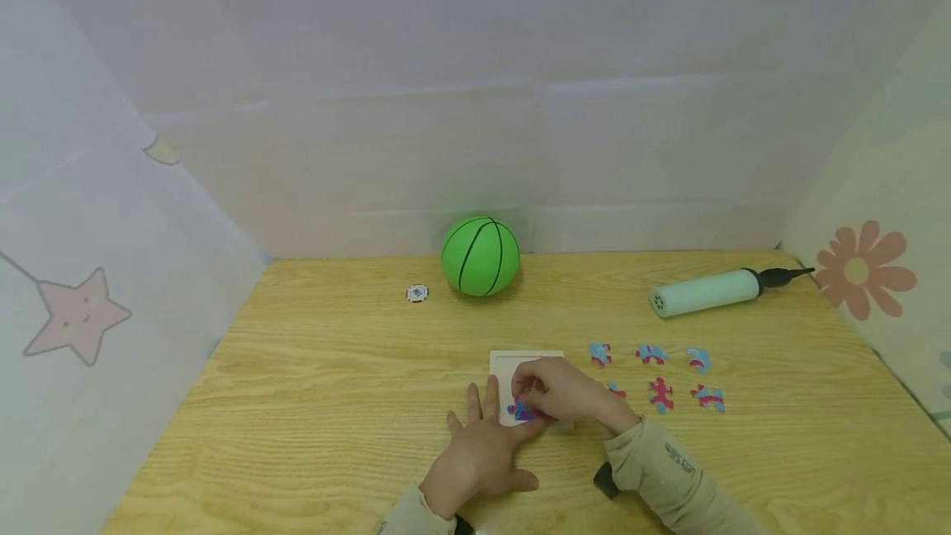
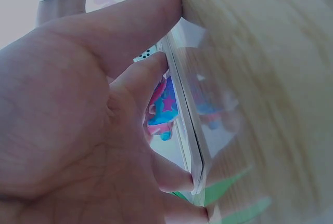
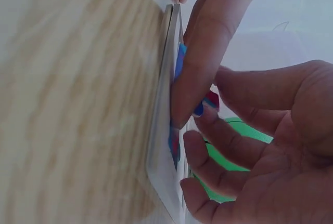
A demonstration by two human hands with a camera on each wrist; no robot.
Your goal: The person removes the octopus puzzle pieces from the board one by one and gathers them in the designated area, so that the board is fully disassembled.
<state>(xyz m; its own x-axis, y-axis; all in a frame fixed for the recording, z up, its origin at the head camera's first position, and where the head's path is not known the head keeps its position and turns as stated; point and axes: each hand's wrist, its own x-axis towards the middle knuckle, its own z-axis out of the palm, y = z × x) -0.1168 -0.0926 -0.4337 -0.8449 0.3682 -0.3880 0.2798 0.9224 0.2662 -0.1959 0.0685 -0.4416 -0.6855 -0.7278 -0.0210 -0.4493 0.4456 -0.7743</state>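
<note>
A shallow white puzzle tray [image 1: 527, 353] lies on the wooden table in front of me, with blue, pink and purple jigsaw pieces [image 1: 524, 411] along its near side. My left hand [image 1: 481, 454] rests spread at the tray's near-left corner, its index finger reaching along the near edge. Over the tray, my right hand [image 1: 560, 389] pinches a red and blue puzzle piece [image 3: 212, 99] between thumb and fingertips. That piece sits just beside the left index finger [image 3: 200, 81] in the right wrist view, largely covered by the fingers.
Several loose puzzle pieces [image 1: 660, 395] lie in two rows right of the tray, one partly behind the right hand. A green ball [image 1: 480, 257] stands by the back wall, a poker chip [image 1: 418, 294] to its left. A pale green hand pump [image 1: 706, 293] lies at back right.
</note>
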